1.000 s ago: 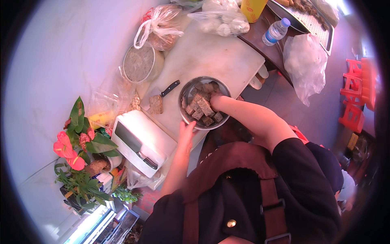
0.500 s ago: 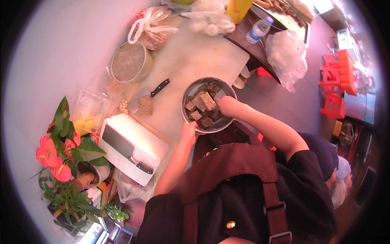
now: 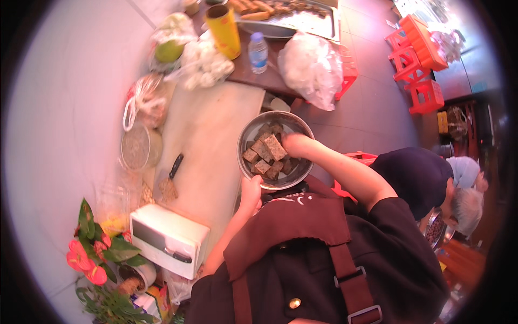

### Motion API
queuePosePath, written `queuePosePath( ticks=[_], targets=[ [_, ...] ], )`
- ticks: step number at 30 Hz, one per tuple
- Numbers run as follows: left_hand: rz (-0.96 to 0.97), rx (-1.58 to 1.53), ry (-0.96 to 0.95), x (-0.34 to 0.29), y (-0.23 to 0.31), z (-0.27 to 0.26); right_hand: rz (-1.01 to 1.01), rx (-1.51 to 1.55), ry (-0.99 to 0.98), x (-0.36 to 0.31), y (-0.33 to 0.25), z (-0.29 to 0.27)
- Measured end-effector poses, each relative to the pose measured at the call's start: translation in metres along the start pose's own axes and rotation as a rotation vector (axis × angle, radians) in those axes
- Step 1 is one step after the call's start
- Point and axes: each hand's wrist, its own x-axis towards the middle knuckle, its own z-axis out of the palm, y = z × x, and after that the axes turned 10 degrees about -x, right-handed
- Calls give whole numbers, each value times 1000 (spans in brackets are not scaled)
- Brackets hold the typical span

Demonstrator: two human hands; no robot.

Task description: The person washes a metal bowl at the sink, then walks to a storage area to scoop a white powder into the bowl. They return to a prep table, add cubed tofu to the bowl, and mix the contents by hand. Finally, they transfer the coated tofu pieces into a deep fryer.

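A round steel bowl is in front of my chest, past the board's near right edge. Several grey-brown speckled blocks, cut into chunks, lie in it. My left hand is closed on the bowl's near left rim. My right hand reaches over the right rim into the bowl, beside the blocks. Its fingers are hidden, so whether it grips anything does not show. A black-handled knife lies on the pale board to the left, with a speckled piece at its blade.
Left of the board stand a tub of grey-brown paste, tied bags and a white box near potted flowers. Ahead are a yellow cylinder, a water bottle and a stuffed plastic bag. People are close on my right.
My view has swung right, so the board and its things sit farther left. The bowl has come with me, away from the board. Both hands stay at it.
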Motion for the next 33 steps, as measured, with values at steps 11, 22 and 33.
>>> queuePosePath(
  ticks=[11, 22, 33],
  targets=[
    [-22, 419, -333, 40, -14, 203, 340, 213, 558, -115, 177, 46],
    [-166, 491, -607, 113, -54, 447, 956, 442, 107, -168, 360, 60],
    [52, 585, -1017, 212, -78, 730, 946, 1474, 571, -157, 607, 104]
  ],
)
